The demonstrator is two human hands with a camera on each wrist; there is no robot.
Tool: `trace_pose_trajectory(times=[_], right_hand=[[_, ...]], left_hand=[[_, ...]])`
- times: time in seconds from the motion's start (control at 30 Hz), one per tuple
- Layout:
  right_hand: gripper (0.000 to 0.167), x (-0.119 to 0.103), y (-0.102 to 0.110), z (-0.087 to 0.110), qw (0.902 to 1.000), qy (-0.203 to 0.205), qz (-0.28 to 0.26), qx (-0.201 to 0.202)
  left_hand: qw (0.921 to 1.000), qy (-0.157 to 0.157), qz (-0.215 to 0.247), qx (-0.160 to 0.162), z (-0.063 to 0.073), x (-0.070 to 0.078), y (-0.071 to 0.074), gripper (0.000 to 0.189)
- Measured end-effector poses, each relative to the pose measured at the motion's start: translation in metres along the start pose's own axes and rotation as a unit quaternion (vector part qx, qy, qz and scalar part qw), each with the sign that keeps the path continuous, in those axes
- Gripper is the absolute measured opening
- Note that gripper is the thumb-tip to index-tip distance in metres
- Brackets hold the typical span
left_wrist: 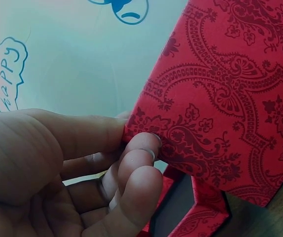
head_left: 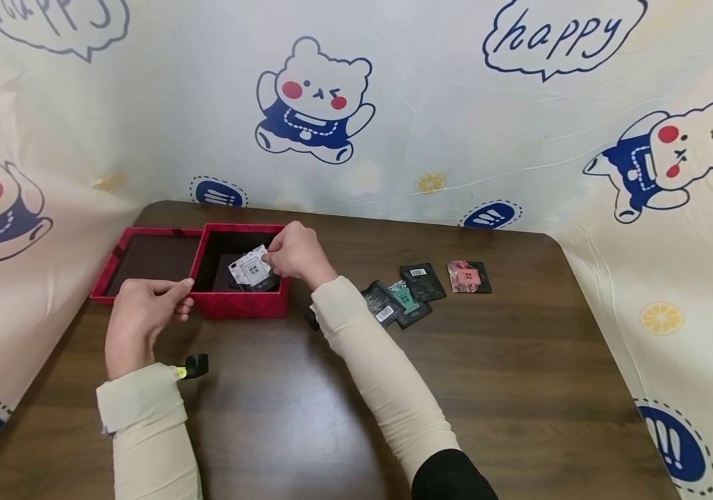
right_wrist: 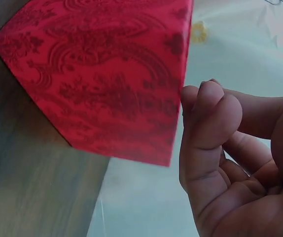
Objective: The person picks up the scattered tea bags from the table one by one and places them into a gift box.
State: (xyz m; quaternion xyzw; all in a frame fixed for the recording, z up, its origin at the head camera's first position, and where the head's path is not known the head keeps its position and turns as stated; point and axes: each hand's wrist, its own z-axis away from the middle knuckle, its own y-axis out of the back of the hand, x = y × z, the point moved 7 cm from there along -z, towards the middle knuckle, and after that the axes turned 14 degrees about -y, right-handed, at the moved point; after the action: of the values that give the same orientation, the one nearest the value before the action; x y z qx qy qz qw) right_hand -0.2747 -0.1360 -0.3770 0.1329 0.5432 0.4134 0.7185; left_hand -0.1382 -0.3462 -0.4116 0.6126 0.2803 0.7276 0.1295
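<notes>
A red patterned box point(head_left: 240, 306) stands uncovered at the back left of the table. My left hand point(head_left: 151, 307) pinches its front left corner between thumb and fingers; the left wrist view shows these fingers point(left_wrist: 140, 170) against the red wall. Over the box's right side, my right hand point(head_left: 301, 254) pinches the edge of a small white square packet point(head_left: 248, 267) with thumb and forefinger. Beneath that packet, a dark packet point(head_left: 264, 284) shows inside the box. In the right wrist view the box wall hides the packet, and the curled fingers point(right_wrist: 208, 128) are beside the rim.
The red box lid point(head_left: 162, 253), dark inside, lies left of the box. Right of my right forearm are several dark packets point(head_left: 423, 282), some overlapping, one with a green label. A pink and black packet point(head_left: 465, 277) lies farther right. A printed cloth point(head_left: 406, 125) rises behind the table.
</notes>
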Motion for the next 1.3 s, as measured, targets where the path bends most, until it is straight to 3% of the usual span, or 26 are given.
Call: trace_pose_trajectory(times=[0.1, 0.3, 0.67, 1.3], right_hand=[[0.009, 0.007, 0.011, 0.003, 0.9995, 0.018, -0.027, 0.005], [0.011, 0.028, 0.031, 0.009, 0.9962, 0.015, -0.085, 0.011], [0.013, 0.070, 0.053, 0.015, 0.9945, 0.003, -0.102, 0.026], [0.016, 0.151, 0.096, 0.024, 0.9751, -0.043, -0.216, 0.024]], left_hand=[[1.0000, 0.000, 0.000, -0.001, 0.000, 0.000, -0.001, 0.059], [1.0000, 0.002, -0.002, -0.005, 0.000, 0.000, -0.002, 0.059], [0.9999, 0.012, 0.004, -0.009, 0.002, -0.004, -0.004, 0.064], [0.9998, 0.014, 0.016, -0.007, 0.000, -0.003, -0.003, 0.063]])
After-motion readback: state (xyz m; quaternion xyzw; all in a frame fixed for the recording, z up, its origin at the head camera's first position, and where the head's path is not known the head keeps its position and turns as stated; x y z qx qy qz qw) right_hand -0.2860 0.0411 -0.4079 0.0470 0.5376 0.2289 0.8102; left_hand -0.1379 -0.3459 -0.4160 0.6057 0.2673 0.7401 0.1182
